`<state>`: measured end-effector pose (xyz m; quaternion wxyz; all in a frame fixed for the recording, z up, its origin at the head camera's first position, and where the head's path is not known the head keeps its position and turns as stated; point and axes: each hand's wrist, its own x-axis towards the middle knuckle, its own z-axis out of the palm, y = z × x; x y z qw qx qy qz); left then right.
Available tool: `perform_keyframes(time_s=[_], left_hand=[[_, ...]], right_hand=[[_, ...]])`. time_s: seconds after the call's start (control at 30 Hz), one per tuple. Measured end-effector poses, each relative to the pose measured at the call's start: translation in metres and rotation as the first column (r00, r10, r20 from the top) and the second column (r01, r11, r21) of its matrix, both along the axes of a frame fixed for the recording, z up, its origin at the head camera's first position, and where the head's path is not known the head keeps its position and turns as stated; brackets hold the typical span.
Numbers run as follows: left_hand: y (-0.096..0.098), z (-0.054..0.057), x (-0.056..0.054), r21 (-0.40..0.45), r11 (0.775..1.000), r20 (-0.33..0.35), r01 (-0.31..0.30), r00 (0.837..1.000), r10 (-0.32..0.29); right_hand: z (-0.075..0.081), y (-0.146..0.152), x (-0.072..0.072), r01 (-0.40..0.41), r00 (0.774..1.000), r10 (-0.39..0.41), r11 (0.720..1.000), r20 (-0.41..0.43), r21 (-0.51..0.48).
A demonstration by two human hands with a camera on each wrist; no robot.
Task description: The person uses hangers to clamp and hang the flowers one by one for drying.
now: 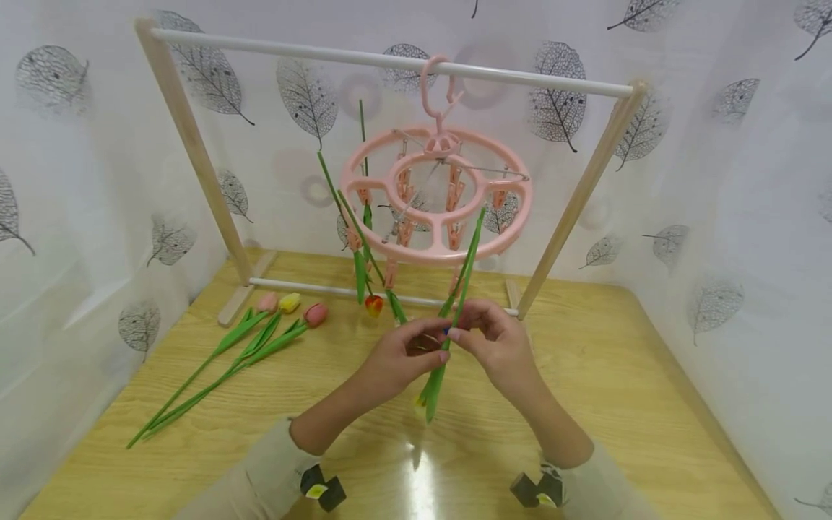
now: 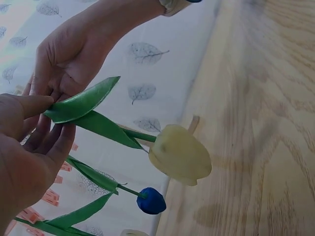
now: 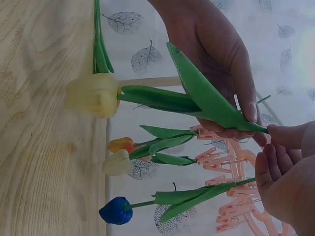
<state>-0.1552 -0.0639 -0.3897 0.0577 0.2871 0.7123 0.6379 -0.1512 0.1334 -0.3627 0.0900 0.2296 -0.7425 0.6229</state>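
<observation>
Pinching a head-down pale yellow tulip by its stem, left hand and right hand hold it near a pink hanger.

both arms wear long, pale beige sleeves: the left sleeve is lightly creased, the right sleeve matching in colour. dark, blocky wrist pieces sit at each cuff, marked with small yellow-green patches.
</observation>
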Motion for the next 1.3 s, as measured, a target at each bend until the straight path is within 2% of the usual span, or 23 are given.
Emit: perform_keyframes(time_s=[0.67,0.77,0.87,0.97,1.07,1.2,1.3], left_hand=[[-0.007,-0.001,0.0,-0.017,1.0,-0.007,-0.016,1.0,0.016],[-0.008,0.001,-0.001,0.002,1.0,-0.013,-0.012,1.0,0.012],[-0.009,0.004,-0.001,0.02,1.0,-0.024,-0.017,1.0,0.017],[-0.011,0.007,-0.003,0.033,0.999,-0.039,-0.02,0.999,0.022],[-0.014,0.009,-0.004,0.041,0.999,-0.052,-0.028,0.998,0.03],[-0.017,0.01,-0.005,0.053,0.998,-0.047,-0.029,0.998,0.032],[-0.017,0.01,-0.005,0.057,0.998,-0.033,-0.025,0.999,0.027]], right_hand=[[0.0,0.0,-0.002,0.0,0.989,0.007,0.999,-0.145,0.05],[0.002,0.002,-0.003,0.02,0.987,-0.01,0.998,-0.16,0.058],[0.006,0.01,-0.006,0.079,0.979,-0.068,0.995,-0.19,0.054],[0.014,0.023,-0.015,0.135,0.954,-0.121,0.99,-0.275,0.034],[0.024,0.04,-0.031,0.157,0.909,-0.132,0.987,-0.395,0.033],[0.042,0.064,-0.06,0.225,0.829,-0.131,0.968,-0.544,0.109],[0.056,0.079,-0.079,0.286,0.796,-0.133,0.943,-0.591,0.172]])
